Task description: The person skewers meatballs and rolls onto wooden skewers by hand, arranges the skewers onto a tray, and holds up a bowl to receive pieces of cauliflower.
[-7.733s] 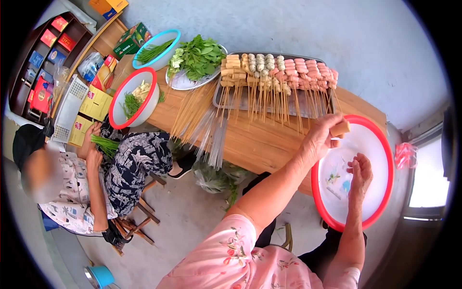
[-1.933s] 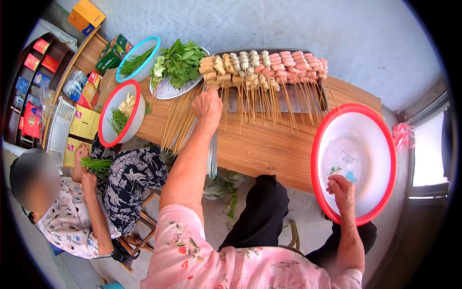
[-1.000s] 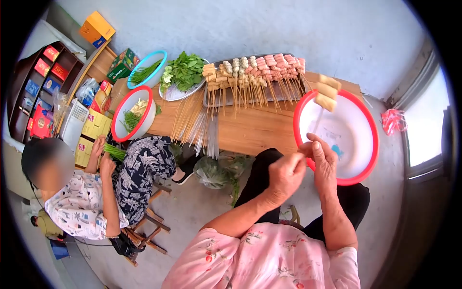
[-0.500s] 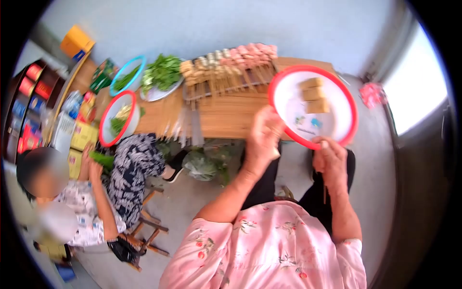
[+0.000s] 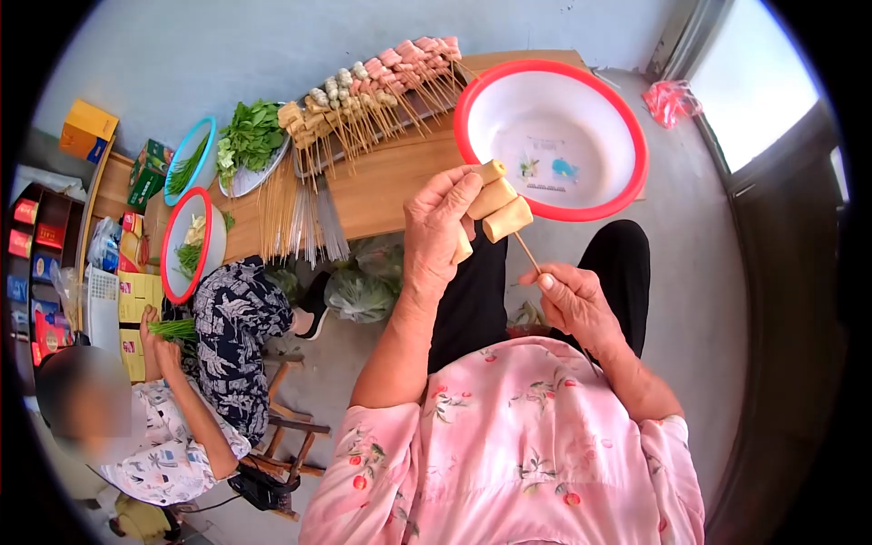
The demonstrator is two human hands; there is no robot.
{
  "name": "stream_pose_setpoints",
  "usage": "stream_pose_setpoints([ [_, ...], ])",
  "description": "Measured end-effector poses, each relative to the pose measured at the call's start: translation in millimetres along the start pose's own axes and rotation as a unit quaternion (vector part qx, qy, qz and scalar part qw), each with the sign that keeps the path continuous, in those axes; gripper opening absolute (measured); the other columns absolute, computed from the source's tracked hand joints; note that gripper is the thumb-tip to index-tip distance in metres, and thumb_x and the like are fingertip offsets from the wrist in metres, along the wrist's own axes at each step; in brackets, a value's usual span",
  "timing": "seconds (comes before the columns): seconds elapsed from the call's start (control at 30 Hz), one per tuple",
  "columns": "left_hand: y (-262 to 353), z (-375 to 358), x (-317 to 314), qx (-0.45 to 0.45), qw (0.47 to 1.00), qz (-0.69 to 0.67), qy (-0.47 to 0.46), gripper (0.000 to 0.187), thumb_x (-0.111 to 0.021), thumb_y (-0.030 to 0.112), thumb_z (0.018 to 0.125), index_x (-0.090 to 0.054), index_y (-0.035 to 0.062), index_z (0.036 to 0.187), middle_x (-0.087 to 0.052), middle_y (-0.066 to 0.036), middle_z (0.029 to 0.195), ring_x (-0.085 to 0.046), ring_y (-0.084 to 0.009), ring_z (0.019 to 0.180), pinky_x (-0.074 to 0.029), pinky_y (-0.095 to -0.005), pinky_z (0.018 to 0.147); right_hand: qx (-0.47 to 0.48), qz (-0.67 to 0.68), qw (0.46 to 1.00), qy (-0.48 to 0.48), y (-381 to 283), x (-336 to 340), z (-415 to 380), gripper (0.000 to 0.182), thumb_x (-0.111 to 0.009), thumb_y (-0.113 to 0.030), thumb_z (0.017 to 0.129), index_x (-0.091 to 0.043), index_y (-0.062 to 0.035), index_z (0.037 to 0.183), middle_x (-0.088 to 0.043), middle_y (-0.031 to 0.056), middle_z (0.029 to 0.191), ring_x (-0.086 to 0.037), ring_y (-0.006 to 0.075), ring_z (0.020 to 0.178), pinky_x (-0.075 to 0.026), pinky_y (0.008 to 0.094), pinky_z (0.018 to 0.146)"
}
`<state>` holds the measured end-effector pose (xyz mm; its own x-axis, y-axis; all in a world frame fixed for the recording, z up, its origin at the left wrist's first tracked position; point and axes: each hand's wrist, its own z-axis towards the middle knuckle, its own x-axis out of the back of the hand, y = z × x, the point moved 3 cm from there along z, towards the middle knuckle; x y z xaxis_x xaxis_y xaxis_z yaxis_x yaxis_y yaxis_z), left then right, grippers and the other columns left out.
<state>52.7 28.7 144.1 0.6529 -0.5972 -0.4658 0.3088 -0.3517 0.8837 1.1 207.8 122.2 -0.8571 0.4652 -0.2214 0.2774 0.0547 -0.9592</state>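
Observation:
My right hand (image 5: 581, 300) pinches a thin wooden skewer (image 5: 527, 252) near its lower part. Several pale yellow rolls, like rolled tofu skin (image 5: 507, 220), are stacked at the skewer's upper end. My left hand (image 5: 440, 222) has its thumb and fingers closed around the top of this stack. Another yellow roll (image 5: 462, 245) is tucked in the lower fingers of the left hand. Just beyond my hands, a white basin with a red rim (image 5: 643, 145) stands at the table's right end, with printed pictures on its bottom.
On the wooden table (image 5: 372, 195) lie a tray of loaded skewers (image 5: 368, 95), leafy greens (image 5: 250, 136) and bare skewers (image 5: 277, 213). At left, a seated person (image 5: 163, 400) holds green stalks (image 5: 173, 329) near a red-rimmed basin (image 5: 211, 245). Plastic bags (image 5: 359, 295) are under the table.
The skewered rolls have moved left and nearer, from in front of the basin to my left hand. My left hand now grips the top of the stack. The view has shifted slightly.

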Motion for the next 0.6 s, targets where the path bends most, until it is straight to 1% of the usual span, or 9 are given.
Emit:
stream_pose_setpoints([
  [0.07, -4.6, 1.1, -1.4, 0.026, 1.0, 0.009, 0.008, 0.024, -0.063, 0.021, 0.087, -0.064, -0.0004, 0.096, -0.062, -0.001, 0.076, -0.048, -0.0029, 0.055, -0.037, -0.0173, 0.046, 0.014, -0.017, 1.0, 0.004, 7.1, 3.5, 0.4, 0.026, -0.049, -0.024, 0.096, -0.06, -0.0018, 0.102, -0.034, -0.0065, 0.051, -0.028, 0.0032, 0.044, -0.024, 0.0208, 0.041],
  [0.17, -14.0, 3.4, 3.7, 0.051, 0.997, 0.058, 0.009, 0.019, -0.063, 0.018, 0.086, -0.065, 0.0, 0.093, -0.061, 0.0, 0.073, -0.049, -0.0027, 0.055, -0.038, -0.017, 0.046, 0.033, -0.096, 0.994, 0.041, 13.4, 10.8, -0.1, 0.022, -0.05, -0.018, 0.095, -0.059, -0.0015, 0.106, -0.036, -0.0002, 0.05, -0.03, 0.0044, 0.044, -0.028, 0.023, 0.041],
  [0.23, -22.5, 3.6, 4.5, 0.058, 0.993, 0.098, 0.0, 0.018, -0.063, 0.016, 0.085, -0.065, 0.0001, 0.092, -0.061, 0.0, 0.072, -0.049, -0.0027, 0.054, -0.038, -0.017, 0.046, 0.095, -0.248, 0.962, 0.07, 2.8, 11.3, -1.0, 0.021, -0.051, -0.012, 0.093, -0.058, -0.0015, 0.109, -0.039, 0.0088, 0.053, -0.034, 0.0076, 0.044, -0.034, 0.0253, 0.043],
  [0.27, -26.6, 3.9, 3.7, 0.062, 0.991, 0.115, -0.004, 0.018, -0.063, 0.016, 0.085, -0.066, 0.0001, 0.09, -0.06, 0.0, 0.07, -0.049, -0.0026, 0.053, -0.037, -0.0171, 0.045, 0.091, -0.245, 0.962, 0.074, 2.6, 13.1, 0.4, 0.021, -0.051, -0.012, 0.093, -0.058, -0.0015, 0.109, -0.039, 0.0088, 0.053, -0.034, 0.0076, 0.044, -0.034, 0.0253, 0.043],
  [0.33, -32.9, 1.6, 0.8, 0.072, 0.988, 0.135, -0.009, 0.017, -0.063, 0.017, 0.084, -0.066, 0.0002, 0.089, -0.06, 0.0, 0.069, -0.048, -0.0025, 0.052, -0.037, -0.0172, 0.044, 0.11, -0.3, 0.944, 0.083, 1.7, 14.5, 2.5, 0.022, -0.052, -0.008, 0.09, -0.058, -0.0003, 0.11, -0.044, 0.0166, 0.058, -0.042, 0.0152, 0.043, -0.04, 0.0278, 0.046],
  [0.37, -34.7, -1.1, -2.5, 0.08, 0.986, 0.147, -0.008, 0.018, -0.063, 0.017, 0.084, -0.066, 0.0003, 0.088, -0.06, 0.0, 0.068, -0.048, -0.0024, 0.051, -0.036, -0.0172, 0.044, 0.107, -0.297, 0.945, 0.086, 2.1, 14.3, 3.9, 0.022, -0.052, -0.008, 0.09, -0.058, -0.0003, 0.11, -0.044, 0.0166, 0.058, -0.042, 0.0152, 0.043, -0.04, 0.0278, 0.046],
  [0.43, -39.4, -2.2, -6.3, 0.094, 0.984, 0.152, -0.002, 0.017, -0.063, 0.017, 0.084, -0.066, 0.0003, 0.086, -0.059, 0.0, 0.067, -0.047, -0.0025, 0.05, -0.035, -0.0176, 0.042, 0.137, -0.287, 0.942, 0.108, 0.4, 15.2, 6.0, 0.022, -0.053, -0.006, 0.089, -0.058, 0.0001, 0.11, -0.05, 0.0195, 0.062, -0.049, 0.0234, 0.046, -0.043, 0.0295, 0.05],
  [0.53, -47.9, 1.4, -2.1, 0.111, 0.982, 0.154, -0.017, 0.021, -0.063, 0.022, 0.085, -0.064, 0.002, 0.084, -0.059, 0.0, 0.066, -0.047, -0.003, 0.049, -0.036, -0.0165, 0.042, 0.127, -0.295, 0.94, 0.114, 3.5, 20.7, 6.9, 0.024, -0.054, -0.006, 0.088, -0.057, 0.0008, 0.112, -0.052, 0.0216, 0.066, -0.053, 0.0294, 0.051, -0.045, 0.0307, 0.054],
  [0.6, -54.9, 2.8, 4.7, 0.11, 0.987, 0.118, -0.023, 0.024, -0.063, 0.026, 0.086, -0.063, 0.0019, 0.086, -0.059, -0.001, 0.067, -0.048, -0.0043, 0.049, -0.037, -0.0171, 0.043, 0.11, -0.297, 0.941, 0.116, 4.7, 25.1, 7.4, 0.025, -0.054, -0.006, 0.088, -0.057, 0.001, 0.112, -0.052, 0.0217, 0.065, -0.053, 0.0295, 0.051, -0.045, 0.0306, 0.054],
])
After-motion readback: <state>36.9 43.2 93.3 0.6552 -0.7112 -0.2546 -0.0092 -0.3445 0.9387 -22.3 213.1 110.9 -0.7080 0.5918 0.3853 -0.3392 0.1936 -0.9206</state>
